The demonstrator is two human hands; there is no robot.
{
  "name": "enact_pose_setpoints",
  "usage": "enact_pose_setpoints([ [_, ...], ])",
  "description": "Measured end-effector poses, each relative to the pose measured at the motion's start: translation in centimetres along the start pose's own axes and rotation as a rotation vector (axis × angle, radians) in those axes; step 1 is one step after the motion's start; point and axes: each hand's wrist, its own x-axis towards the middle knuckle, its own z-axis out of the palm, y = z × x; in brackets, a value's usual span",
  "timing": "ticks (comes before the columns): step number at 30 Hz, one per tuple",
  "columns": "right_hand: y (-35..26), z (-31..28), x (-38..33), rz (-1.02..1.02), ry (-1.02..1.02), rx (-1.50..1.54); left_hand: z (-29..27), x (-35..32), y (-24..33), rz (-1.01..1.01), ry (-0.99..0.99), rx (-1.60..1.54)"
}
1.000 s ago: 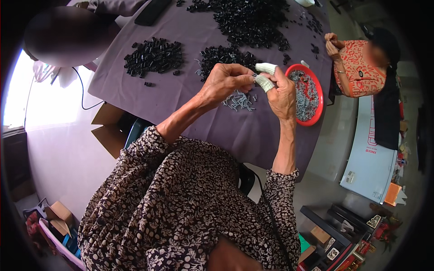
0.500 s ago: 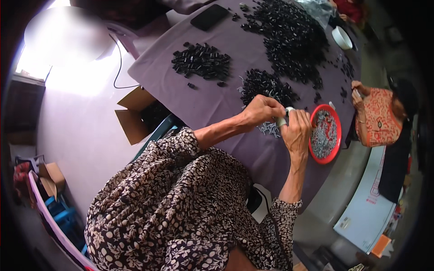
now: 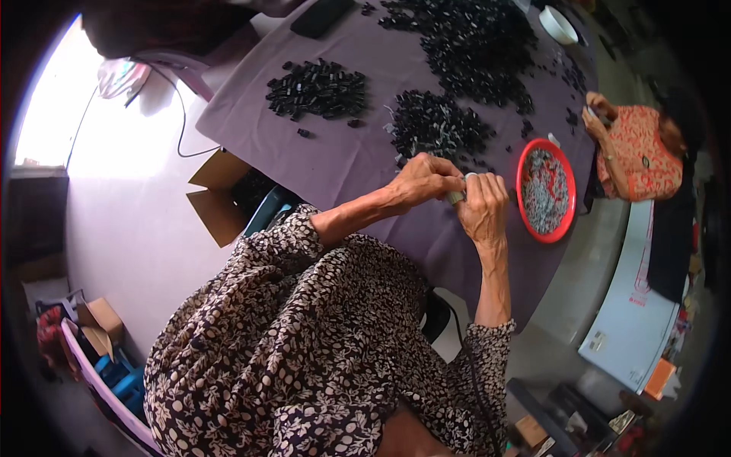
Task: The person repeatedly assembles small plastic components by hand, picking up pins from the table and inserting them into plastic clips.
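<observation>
My left hand [image 3: 422, 181] and my right hand [image 3: 485, 209] meet over the purple-covered table [image 3: 343, 164], both closed around a small pale green-white piece [image 3: 457, 196] held between them. Just beyond my left hand lies a heap of small black parts [image 3: 438, 126]. To the right of my right hand stands a red bowl [image 3: 525, 164] filled with small grey metal bits.
Two more piles of black parts [image 3: 316, 90] [image 3: 472, 46] lie farther up the table, with a dark flat device [image 3: 320, 15] and a white roll [image 3: 557, 24]. Another person in an orange top [image 3: 640, 152] sits at the right edge. An open cardboard box [image 3: 221, 202] stands on the floor at left.
The view has swung, shifting the table up and right in the picture. My hands stay together on the small pale piece, now more tightly closed around it.
</observation>
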Motion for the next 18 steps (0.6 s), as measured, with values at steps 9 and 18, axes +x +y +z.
enact_pose_setpoints([
  [9,-0.9,1.7,-3.0,-0.021,-0.001,0.190,0.2,-1.3,-1.7,-0.155,-0.068,0.078],
  [18,2.2,1.9,-2.6,0.349,-0.041,0.413,-4.4,-2.2,-0.4,0.089,0.248,0.475],
])
